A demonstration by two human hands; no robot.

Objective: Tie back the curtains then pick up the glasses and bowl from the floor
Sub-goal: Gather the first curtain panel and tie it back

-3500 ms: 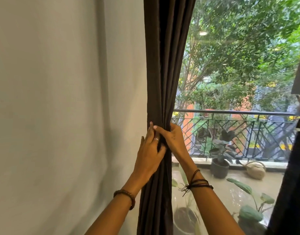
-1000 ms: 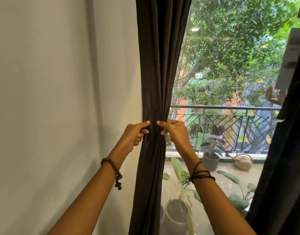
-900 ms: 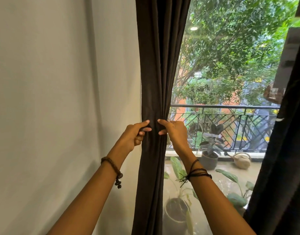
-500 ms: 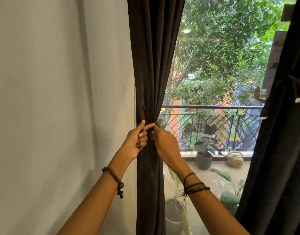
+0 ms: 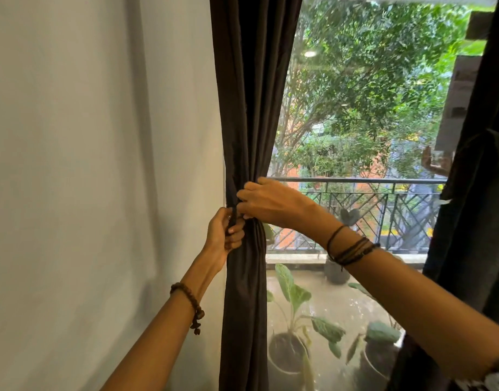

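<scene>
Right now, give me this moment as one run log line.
step: tying back left curtain | left hand: grips tie and bunched fabric | right hand: pinches tie at gather | glasses, bowl: out of view

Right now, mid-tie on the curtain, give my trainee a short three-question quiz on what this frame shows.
1. True or false: both hands are on the left curtain.
2. Which hand sits higher? A) left hand B) right hand C) level
3. Fill in: the thing behind the glass that carries the diagonal bars is the ____.

Key
1. True. The left hand grips a dark tie at the gathered fabric; the right hand pinches it just above.
2. B.
3. Railing, with potted plants below it on the balcony. Glasses and bowl are not in view.
</scene>
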